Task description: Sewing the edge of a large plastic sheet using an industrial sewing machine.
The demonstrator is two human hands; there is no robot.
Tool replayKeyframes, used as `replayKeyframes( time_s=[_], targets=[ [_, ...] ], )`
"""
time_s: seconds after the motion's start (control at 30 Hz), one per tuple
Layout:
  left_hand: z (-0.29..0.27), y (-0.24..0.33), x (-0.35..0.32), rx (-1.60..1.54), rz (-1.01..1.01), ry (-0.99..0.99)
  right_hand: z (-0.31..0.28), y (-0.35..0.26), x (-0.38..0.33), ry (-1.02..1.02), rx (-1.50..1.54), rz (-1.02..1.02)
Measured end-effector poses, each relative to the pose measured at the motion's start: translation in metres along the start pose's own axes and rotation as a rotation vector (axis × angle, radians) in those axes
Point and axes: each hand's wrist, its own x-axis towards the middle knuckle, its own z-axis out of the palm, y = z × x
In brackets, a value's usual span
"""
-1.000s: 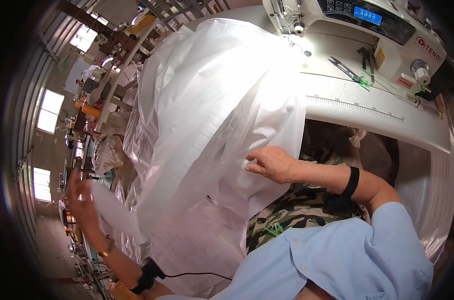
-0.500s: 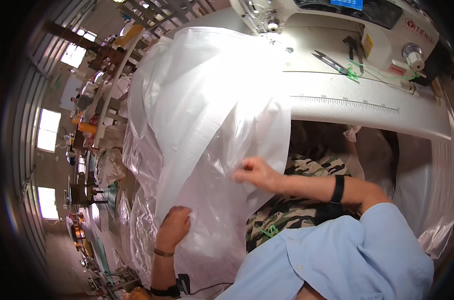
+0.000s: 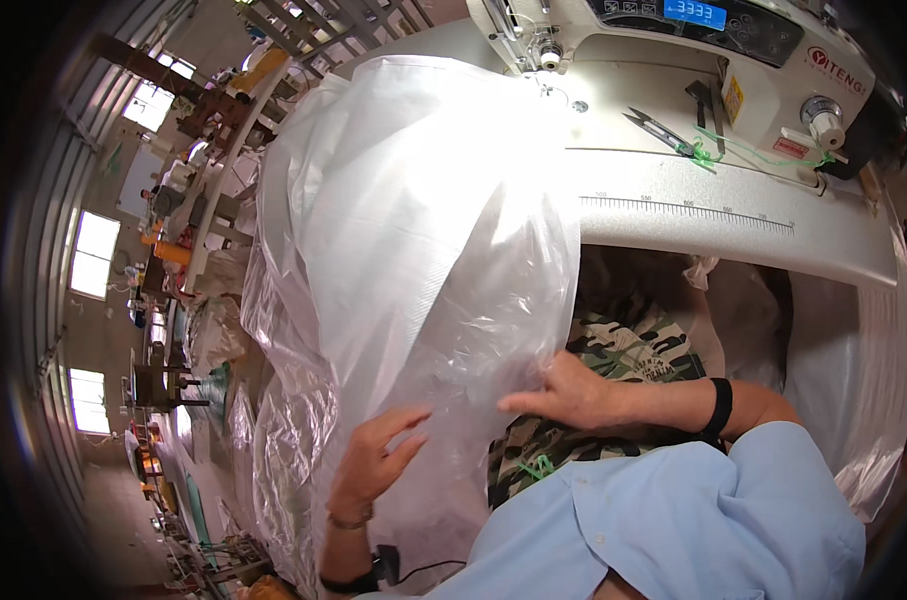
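A large white woven-plastic sheet spreads over the sewing machine's table and hangs down toward my lap. Clear, crinkled plastic film lies against it, its right edge beside my knees. Over the lower part of the film is my left hand, fingers apart and holding nothing. My right hand is at the film's right edge, thumb stretched out to the left and apart from the other fingers. Its fingertips touch or nearly touch the film; slight blur hides which. The sheet's upper end lies by the needle area of the sewing machine, under bright light.
Thread snips with green thread lie on the machine bed, near a dark small tool. A ruler scale runs along the table's front edge. Camouflage cloth covers my lap. More crumpled film hangs at left.
My right hand has moved down and right, away from the middle of the film, and its fingers have spread. My left hand has shifted right and opened from a closed shape.
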Motion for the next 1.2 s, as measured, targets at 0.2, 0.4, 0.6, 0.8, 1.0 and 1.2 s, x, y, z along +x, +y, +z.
replayKeyframes(
  time_s=[0.2,0.4,0.6,0.8,1.0,1.2],
  targets=[
    [0.074,0.003,0.067,-0.137,0.128,0.197,0.011,-0.018,0.004,-0.216,-0.542,-0.288],
    [0.069,-0.004,0.093,-0.552,0.080,0.413,-0.014,-0.019,0.004,0.019,-0.187,-0.078],
    [0.052,0.006,0.093,-0.518,0.173,0.383,-0.028,-0.029,0.046,0.605,0.739,0.128],
    [0.043,0.004,0.092,-0.442,0.180,0.409,-0.038,-0.020,0.053,0.162,1.093,-0.043],
    [0.028,-0.009,0.093,-0.397,0.138,0.483,-0.037,-0.004,0.032,-0.082,0.994,0.025],
    [0.003,-0.022,0.098,-0.263,0.127,0.579,-0.046,-0.016,0.018,-0.001,0.971,0.084]
  ],
)
